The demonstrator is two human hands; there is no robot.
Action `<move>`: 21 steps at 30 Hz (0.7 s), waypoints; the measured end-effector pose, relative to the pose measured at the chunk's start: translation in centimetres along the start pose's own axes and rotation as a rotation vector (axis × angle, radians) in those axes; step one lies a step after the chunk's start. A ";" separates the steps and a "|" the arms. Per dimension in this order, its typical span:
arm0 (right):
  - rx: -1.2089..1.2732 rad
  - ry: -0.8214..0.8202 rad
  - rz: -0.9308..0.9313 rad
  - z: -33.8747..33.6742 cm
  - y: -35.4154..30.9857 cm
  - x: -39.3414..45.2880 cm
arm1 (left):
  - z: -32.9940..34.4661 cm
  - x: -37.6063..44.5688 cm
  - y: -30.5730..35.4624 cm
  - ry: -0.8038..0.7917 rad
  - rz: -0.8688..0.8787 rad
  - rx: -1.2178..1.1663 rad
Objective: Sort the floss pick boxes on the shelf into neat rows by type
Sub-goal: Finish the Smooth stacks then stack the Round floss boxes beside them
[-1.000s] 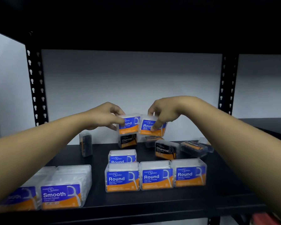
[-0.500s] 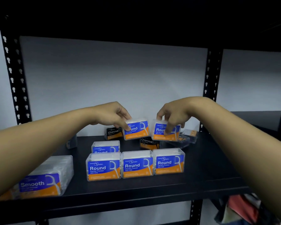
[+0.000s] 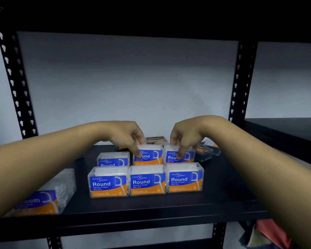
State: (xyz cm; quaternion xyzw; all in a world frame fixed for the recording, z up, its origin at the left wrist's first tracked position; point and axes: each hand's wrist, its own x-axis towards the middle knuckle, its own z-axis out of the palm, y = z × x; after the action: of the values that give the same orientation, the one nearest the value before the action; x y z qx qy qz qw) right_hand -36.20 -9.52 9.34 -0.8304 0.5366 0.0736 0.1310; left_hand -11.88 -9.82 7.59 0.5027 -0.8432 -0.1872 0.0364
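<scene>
At the lower left of the frame a clear Smooth box (image 3: 43, 198) lies on the black shelf (image 3: 223, 203), partly hidden by the left forearm; white picks show through its plastic walls. Right of it, near the middle of the frame, three clear Round boxes stand side by side in a front row, touching one another: the front left Round box (image 3: 108, 182), the front middle Round box (image 3: 147, 180) and the front right Round box (image 3: 185, 177). White picks fill each behind the blue and orange label.

Just behind that row stands the back left Round box (image 3: 113, 159), untouched. Beside it the left hand (image 3: 126, 135) pinches the held left Round box (image 3: 148, 155) from above, fingertips on its lid and label. Whether that box rests on the shelf cannot be told. Next to it the right hand (image 3: 185, 133) grips the held right Round box (image 3: 180, 154) the same way, a finger pressed over its label. The two held boxes sit close together, directly behind the front row.

Farther back, between the hands, a Charcoal box (image 3: 155, 139) shows its dark label. To the right of centre, behind the right hand, more dark boxes (image 3: 204, 151) lie tilted on the shelf; their contents are too dim to make out.
</scene>
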 end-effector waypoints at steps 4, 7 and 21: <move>0.011 -0.024 -0.015 0.4 -0.1 0.3 | 0.6 0.1 0.1 -0.040 -0.023 0.028; -0.014 -0.003 -0.037 0.7 -0.2 0.4 | 0.8 0.0 -0.2 -0.044 -0.043 0.031; -0.111 0.273 -0.120 1.0 -0.6 -1.8 | 0.6 -2.9 0.4 0.118 -0.055 -0.106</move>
State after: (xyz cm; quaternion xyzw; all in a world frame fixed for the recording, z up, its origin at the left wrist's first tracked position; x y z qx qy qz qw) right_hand -36.36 -7.44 8.89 -0.8691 0.4941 -0.0185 0.0148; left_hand -10.95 -6.94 7.52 0.5333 -0.8143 -0.2026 0.1073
